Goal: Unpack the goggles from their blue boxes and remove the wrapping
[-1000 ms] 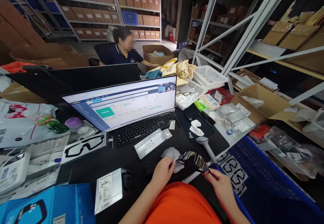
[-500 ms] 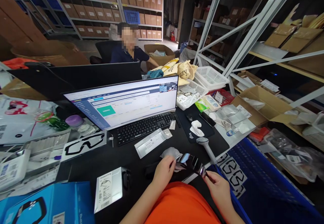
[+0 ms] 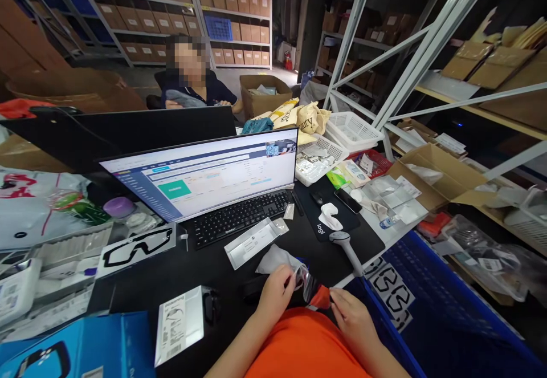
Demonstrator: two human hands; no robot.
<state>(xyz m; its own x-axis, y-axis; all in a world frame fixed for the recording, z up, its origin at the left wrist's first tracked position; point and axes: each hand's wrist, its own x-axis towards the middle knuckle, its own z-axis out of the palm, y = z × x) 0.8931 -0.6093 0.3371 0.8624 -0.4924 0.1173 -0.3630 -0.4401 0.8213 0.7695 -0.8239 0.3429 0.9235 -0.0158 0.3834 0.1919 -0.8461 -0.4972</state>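
Observation:
Both my hands are close together at the near edge of the black desk (image 3: 200, 267), above my orange lap. My left hand (image 3: 276, 293) is closed on a pair of dark mirrored glasses (image 3: 308, 285) together with a pale cloth or bag (image 3: 276, 257). My right hand (image 3: 347, 308) pinches the other end of the glasses. A barcode scanner (image 3: 347, 245) lies just beyond them, and an open silver box (image 3: 252, 242) sits in front of the keyboard (image 3: 239, 214).
A wide monitor (image 3: 200, 174) stands behind the keyboard. A mouse pad (image 3: 327, 216), mouse and phone lie to the right. White baskets (image 3: 352, 130), cardboard boxes (image 3: 440, 174) and a blue crate (image 3: 431, 309) fill the right. A person (image 3: 190, 78) sits beyond the monitors. Boxes of goggles lie left.
The glasses were held spread wide between my hands; now my hands have drawn together and the glasses are folded up small, nearer my lap. The person opposite has shifted left.

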